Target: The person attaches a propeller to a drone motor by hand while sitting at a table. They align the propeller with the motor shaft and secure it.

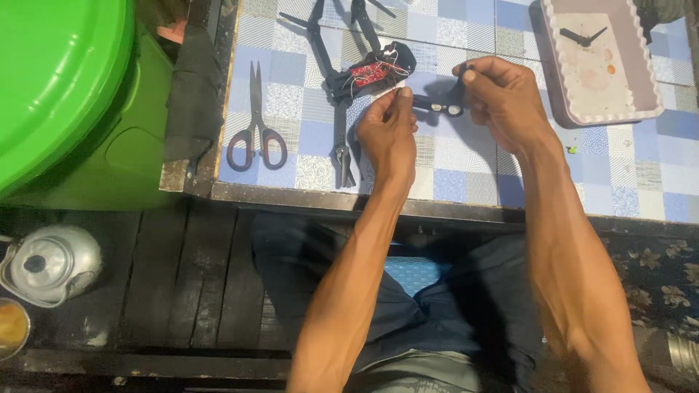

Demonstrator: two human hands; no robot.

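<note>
Black drone arm point(439, 107) sat pinched in both hands, left hand point(388, 135) and right hand point(502, 98), beside the opened drone point(364, 76), mid-repair.

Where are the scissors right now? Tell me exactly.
In the head view, the scissors lie flat near the left edge of the checkered table, blades pointing away, left of the opened drone and the left hand.

Clock point(598, 62) runs off the top edge, upper face lost. Small black part point(439, 107) mostly covered by the right hand point(502, 98) and left hand point(388, 131); its kind is too small to tell. Green tub point(58, 80) cut by left edge.
</note>
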